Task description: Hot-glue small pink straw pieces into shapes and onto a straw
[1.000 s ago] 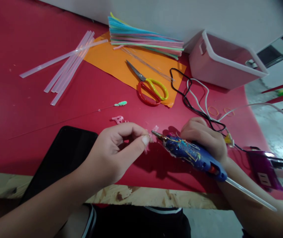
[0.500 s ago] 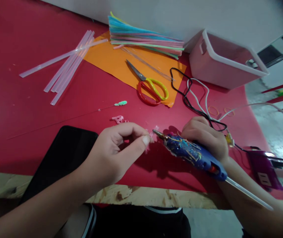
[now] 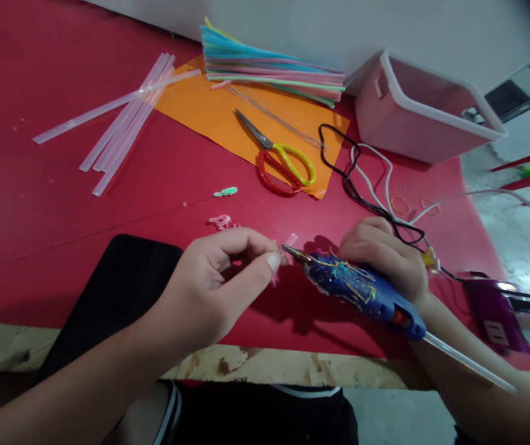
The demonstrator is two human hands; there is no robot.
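Between thumb and fingers, my left hand (image 3: 227, 281) pinches a small pink fuzzy piece (image 3: 291, 240), partly hidden by the fingertips. My right hand (image 3: 388, 262) is wrapped round a blue hot glue gun (image 3: 352, 284) smeared with dried glue. The gun's metal nozzle points left and meets the pink piece at the left fingertips; whether it touches cannot be made out. A clear glue stick (image 3: 471, 363) sticks out of its back end. Just beyond the left hand lie pink curled bits (image 3: 222, 222) and a thin wire with a green fuzzy tip (image 3: 226, 192).
Scissors (image 3: 276, 157) rest on an orange sheet (image 3: 204, 111), near a bundle of pipe cleaners (image 3: 269, 65). Glue sticks (image 3: 128, 123) lie far left, a black phone (image 3: 120, 296) by my left forearm. Cables (image 3: 357, 185), a pink bin (image 3: 417, 117) and a purple power strip (image 3: 494, 315) are right.
The glue gun's nozzle has shifted slightly left, closer to the pink piece at my left fingertips. My left hand has stayed almost still.
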